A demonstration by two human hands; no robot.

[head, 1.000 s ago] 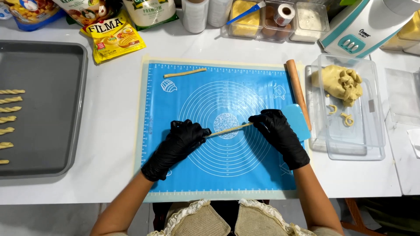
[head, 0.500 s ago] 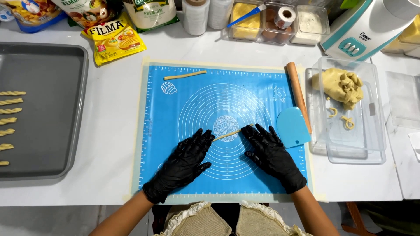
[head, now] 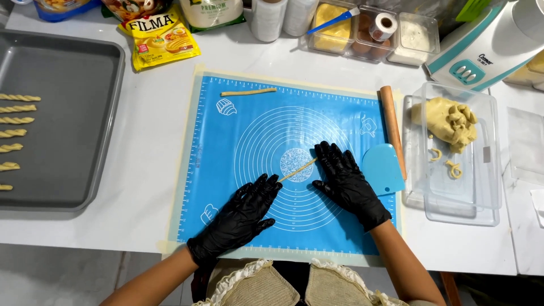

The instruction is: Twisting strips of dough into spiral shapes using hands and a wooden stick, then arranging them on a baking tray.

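Observation:
Both my hands wear black gloves and lie flat, fingers spread, on a blue silicone baking mat (head: 238,130). A thin rope of pale dough (head: 297,169) runs slantwise between them. The fingertips of my left hand (head: 241,217) cover its lower end, and my right hand (head: 345,181) presses on its upper end. A second, shorter dough rope (head: 248,92) lies near the mat's far edge.
A grey baking tray (head: 73,130) on the left holds several twisted dough sticks (head: 17,119). At the mat's right edge lie a wooden rolling pin (head: 391,127) and a blue scraper (head: 382,169), next to a clear container (head: 453,187) with a dough lump (head: 450,118). Packets, tubs and a mixer line the back.
Both hands slid toward me across the mat with fingers opening flat, rolling the dough rope. The rope now lies more slanted and thinner, and the scraper is uncovered.

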